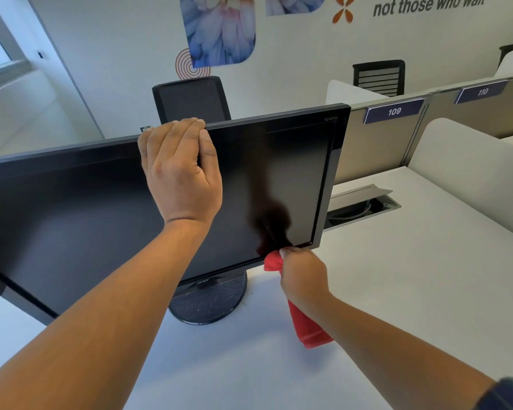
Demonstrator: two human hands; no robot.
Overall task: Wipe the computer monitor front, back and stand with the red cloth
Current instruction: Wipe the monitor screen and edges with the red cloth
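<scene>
A black computer monitor stands on a white desk, its dark screen facing me. Its round black stand rests on the desk under the screen's lower edge. My left hand grips the monitor's top edge near the middle, fingers curled over the back. My right hand holds the red cloth bunched up and presses one end against the screen's bottom right corner. The rest of the cloth hangs below my wrist. The monitor's back is hidden.
The white desk extends to the right, with an open cable hatch behind the monitor. Grey dividers labelled 109 and 110 stand at the back. A black chair sits behind the monitor, another chair farther right.
</scene>
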